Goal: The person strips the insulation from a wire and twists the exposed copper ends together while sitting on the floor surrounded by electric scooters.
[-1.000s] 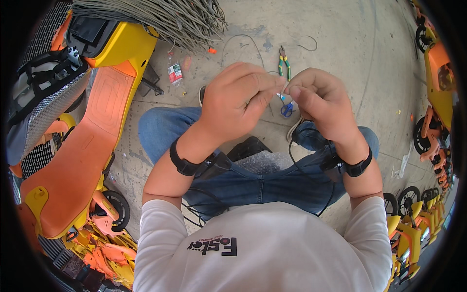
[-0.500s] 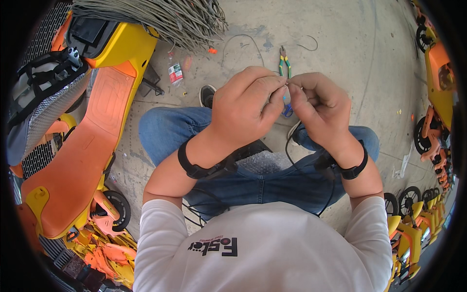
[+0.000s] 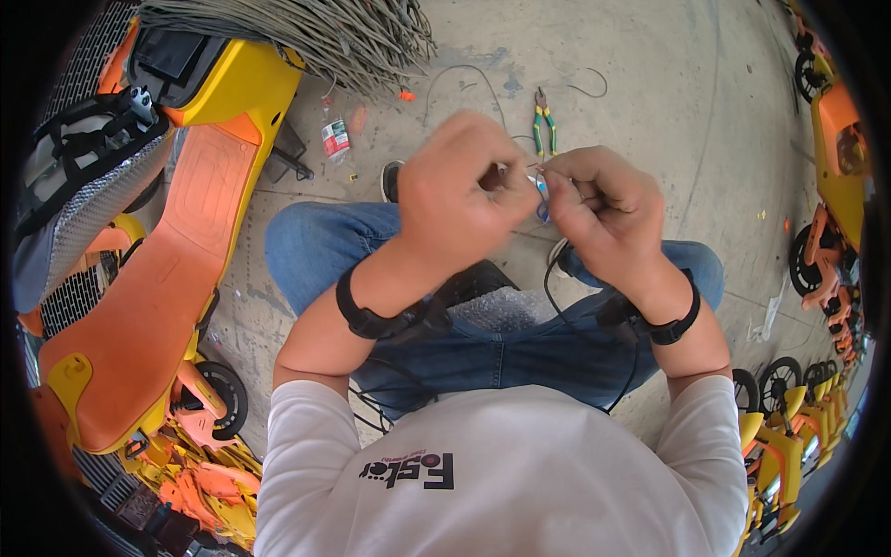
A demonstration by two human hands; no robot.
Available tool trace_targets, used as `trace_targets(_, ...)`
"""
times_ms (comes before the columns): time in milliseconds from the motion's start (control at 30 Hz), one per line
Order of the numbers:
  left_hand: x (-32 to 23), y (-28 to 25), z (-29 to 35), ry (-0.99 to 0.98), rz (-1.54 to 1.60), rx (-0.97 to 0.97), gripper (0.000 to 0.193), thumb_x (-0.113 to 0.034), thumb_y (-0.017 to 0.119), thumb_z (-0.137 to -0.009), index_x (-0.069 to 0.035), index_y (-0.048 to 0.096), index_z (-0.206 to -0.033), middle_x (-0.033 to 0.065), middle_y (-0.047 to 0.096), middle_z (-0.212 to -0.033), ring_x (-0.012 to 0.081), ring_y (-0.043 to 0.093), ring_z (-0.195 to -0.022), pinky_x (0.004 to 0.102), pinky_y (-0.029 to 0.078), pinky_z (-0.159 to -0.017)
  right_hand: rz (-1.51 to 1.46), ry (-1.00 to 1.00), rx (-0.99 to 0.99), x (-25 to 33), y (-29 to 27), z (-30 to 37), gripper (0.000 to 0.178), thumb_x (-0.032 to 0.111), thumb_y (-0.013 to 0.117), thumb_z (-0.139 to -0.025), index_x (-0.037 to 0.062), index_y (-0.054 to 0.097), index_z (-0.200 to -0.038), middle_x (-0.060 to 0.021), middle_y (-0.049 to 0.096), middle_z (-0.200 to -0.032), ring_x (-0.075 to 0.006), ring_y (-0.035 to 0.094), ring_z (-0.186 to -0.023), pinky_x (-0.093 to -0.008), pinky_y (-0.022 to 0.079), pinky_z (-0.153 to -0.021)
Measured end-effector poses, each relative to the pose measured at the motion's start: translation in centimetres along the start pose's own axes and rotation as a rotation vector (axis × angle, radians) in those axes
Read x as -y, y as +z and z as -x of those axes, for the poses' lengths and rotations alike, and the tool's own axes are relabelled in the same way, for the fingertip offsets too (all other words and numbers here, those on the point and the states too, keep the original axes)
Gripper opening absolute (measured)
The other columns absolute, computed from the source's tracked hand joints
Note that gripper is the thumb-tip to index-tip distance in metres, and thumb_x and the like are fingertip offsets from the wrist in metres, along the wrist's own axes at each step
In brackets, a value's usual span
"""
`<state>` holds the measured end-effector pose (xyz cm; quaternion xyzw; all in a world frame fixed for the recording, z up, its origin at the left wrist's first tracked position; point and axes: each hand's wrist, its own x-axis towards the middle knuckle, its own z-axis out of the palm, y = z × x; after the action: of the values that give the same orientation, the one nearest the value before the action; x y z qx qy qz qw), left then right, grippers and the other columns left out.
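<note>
My left hand point(image 3: 461, 190) is curled with its thumb and fingers drawn together, slightly blurred by motion. What lies inside its grip cannot be made out. My right hand point(image 3: 608, 200) pinches a thin wire point(image 3: 539, 169) between thumb and forefinger, and the short tip pokes out toward the left hand. The two hands are close but apart. Just beyond them on the floor lie pliers point(image 3: 545, 124) with green and yellow handles, jaws pointing away. A blue-handled tool point(image 3: 544, 211), partly hidden, shows between the hands.
A large bundle of grey cables point(image 3: 316, 42) lies at the far left, with loose cable pieces point(image 3: 590, 88) on the concrete. An orange and yellow scooter body point(image 3: 200, 213) stands at my left. A clear bottle point(image 3: 335, 139) lies near it. More scooters point(image 3: 840, 139) line the right.
My left hand has turned and pulled a little away from the right hand, opening a small gap at the fingertips. The right hand has shifted slightly down and keeps its pinch.
</note>
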<state>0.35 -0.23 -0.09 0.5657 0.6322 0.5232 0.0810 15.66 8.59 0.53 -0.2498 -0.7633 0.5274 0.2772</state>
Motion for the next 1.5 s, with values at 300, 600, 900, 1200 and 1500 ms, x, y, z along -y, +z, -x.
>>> trace_targets(300, 0.1, -0.6, -0.8, -0.049, 0.120, 0.020, 0.008, -0.002, 0.069, -0.074, -0.003, 0.063, -0.080, 0.0065, 0.060, -0.074, 0.0160, 0.057, -0.058, 0.0251, 0.047, -0.053, -0.027, 0.004, -0.031, 0.1, -0.4, -0.4, 0.007, 0.001, 0.063, -0.085, 0.0010, 0.066, -0.092, 0.0027, 0.053, -0.061, -0.0015, 0.041, -0.054, -0.0191, 0.036, -0.049)
trace_targets(600, 0.2, 0.2, -0.2, 0.056, -0.010, 0.026, 0.011, -0.003, 0.070, -0.072, -0.003, 0.065, -0.081, 0.0086, 0.061, -0.076, 0.0232, 0.059, -0.063, 0.0309, 0.048, -0.053, 0.033, -0.024, -0.027, -0.5, 0.0, -0.3, 0.007, 0.003, 0.065, -0.085, 0.0018, 0.066, -0.092, -0.0021, 0.058, -0.064, -0.0057, 0.050, -0.053, -0.0213, 0.041, -0.050)
trace_targets(900, 0.3, 0.2, -0.2, 0.118, -0.049, 0.008, 0.013, 0.000, 0.068, -0.065, -0.004, 0.059, -0.074, 0.0078, 0.059, -0.073, 0.0252, 0.057, -0.063, 0.0326, 0.046, -0.052, 0.163, -0.179, -0.002, -0.5, 0.0, -0.3, 0.010, 0.002, 0.067, -0.080, 0.0041, 0.066, -0.089, -0.0074, 0.059, -0.067, -0.0192, 0.056, -0.054, -0.0280, 0.046, -0.050)
trace_targets(1200, 0.3, -0.6, -0.4, 0.033, -0.104, 0.043, 0.011, 0.001, 0.065, -0.069, -0.003, 0.058, -0.075, 0.0064, 0.058, -0.074, 0.0175, 0.055, -0.061, 0.0278, 0.045, -0.055, 0.101, -0.068, 0.061, 0.2, -0.4, -0.2, 0.008, 0.002, 0.066, -0.081, 0.0015, 0.065, -0.089, -0.0058, 0.058, -0.066, -0.0097, 0.053, -0.052, -0.0242, 0.043, -0.050)
trace_targets(1500, 0.3, -1.2, -0.7, -0.148, 0.317, 0.118, 0.011, -0.009, 0.065, -0.087, -0.001, 0.066, -0.093, 0.0036, 0.062, -0.084, 0.0110, 0.057, -0.068, 0.0235, 0.046, -0.059, -0.378, 0.258, 0.154, 1.0, -1.7, -0.9, 0.011, 0.010, 0.059, -0.092, -0.0002, 0.063, -0.093, 0.0058, 0.056, -0.072, -0.0005, 0.041, -0.060, -0.0179, 0.032, -0.053)
